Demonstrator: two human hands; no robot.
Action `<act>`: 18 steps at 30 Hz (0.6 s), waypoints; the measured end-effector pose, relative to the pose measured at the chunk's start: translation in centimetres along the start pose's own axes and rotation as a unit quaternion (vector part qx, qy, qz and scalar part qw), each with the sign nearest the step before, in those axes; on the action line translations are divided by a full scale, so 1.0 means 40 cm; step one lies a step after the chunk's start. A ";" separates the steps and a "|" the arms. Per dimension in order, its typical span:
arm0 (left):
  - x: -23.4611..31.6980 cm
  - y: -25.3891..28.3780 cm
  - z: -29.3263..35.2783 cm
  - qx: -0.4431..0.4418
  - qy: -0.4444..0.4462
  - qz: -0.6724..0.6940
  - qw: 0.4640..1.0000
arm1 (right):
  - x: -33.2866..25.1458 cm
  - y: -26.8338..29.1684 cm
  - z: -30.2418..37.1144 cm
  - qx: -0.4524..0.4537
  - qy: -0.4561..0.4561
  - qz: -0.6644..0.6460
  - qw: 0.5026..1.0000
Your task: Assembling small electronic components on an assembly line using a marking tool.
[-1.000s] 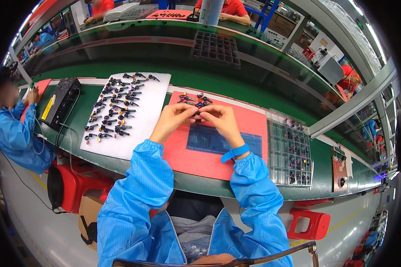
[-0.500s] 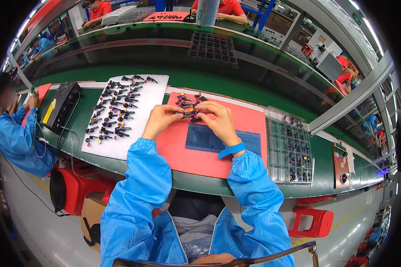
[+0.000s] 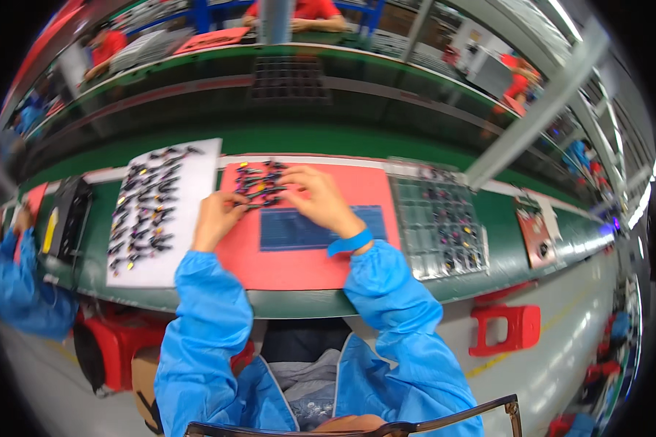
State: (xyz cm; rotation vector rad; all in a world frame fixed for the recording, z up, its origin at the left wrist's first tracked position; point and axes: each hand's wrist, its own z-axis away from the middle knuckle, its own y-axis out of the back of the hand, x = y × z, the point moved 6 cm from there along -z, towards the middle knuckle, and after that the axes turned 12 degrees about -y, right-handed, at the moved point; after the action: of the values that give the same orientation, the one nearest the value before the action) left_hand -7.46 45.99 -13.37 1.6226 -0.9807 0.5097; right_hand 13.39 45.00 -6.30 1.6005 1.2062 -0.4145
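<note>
Small black stemmed pieces, which look like earbuds with purple and yellow spots, lie clustered at the top of a pink mat (image 3: 299, 280). My left hand (image 3: 217, 220) is closed at the cluster's left side, thumb and finger pinching one dark earbud-like piece (image 3: 254, 205). Over the right side of the cluster, my right hand (image 3: 319, 202) is curved with thumb and forefinger apart; I make out nothing held between them. A blue gridded sheet (image 3: 288, 231) lies below it on the mat. Motion blurs the small pieces.
A white foam sheet (image 3: 197, 233) with rows of similar pieces lies left, and a clear compartment tray (image 3: 415, 229) partly filled with them lies right. Beyond are a black box (image 3: 67, 218) and a metal post (image 3: 539, 109). Co-workers sit left and across the line.
The whole view has shifted, with the workbench sliding left in the picture. My hands have moved apart a little, and my left hand has dropped lower beside the cluster.
</note>
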 end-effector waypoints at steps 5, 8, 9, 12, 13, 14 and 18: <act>0.102 0.021 0.014 -0.001 -0.043 -0.167 0.985 | -0.080 0.209 0.154 0.085 -0.041 0.162 0.982; 0.101 0.033 0.017 0.003 -0.047 -0.200 0.979 | 0.040 0.480 0.258 0.211 -0.277 0.291 0.891; 0.106 0.034 0.017 0.006 -0.067 -0.223 0.972 | 0.088 0.579 0.302 0.244 -0.286 0.365 0.852; 0.127 0.017 0.011 0.007 -0.080 -0.210 0.974 | 0.303 0.823 0.506 0.284 -0.438 0.541 0.659; 0.122 0.026 0.010 0.007 -0.070 -0.193 0.979 | 0.344 0.857 0.553 0.302 -0.433 0.555 0.643; 0.111 0.024 0.003 0.015 -0.063 -0.196 0.978 | 0.387 0.885 0.590 0.276 -0.431 0.530 0.676; 0.122 0.008 -0.001 0.053 -0.131 -0.203 0.969 | 0.493 0.931 0.675 0.216 -0.476 0.406 0.750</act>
State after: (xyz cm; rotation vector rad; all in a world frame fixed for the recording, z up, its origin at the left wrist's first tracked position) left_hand -4.95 44.37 -9.48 1.9610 -0.7863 0.0686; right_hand 61.59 33.06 -12.52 1.7359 -0.4226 -0.8150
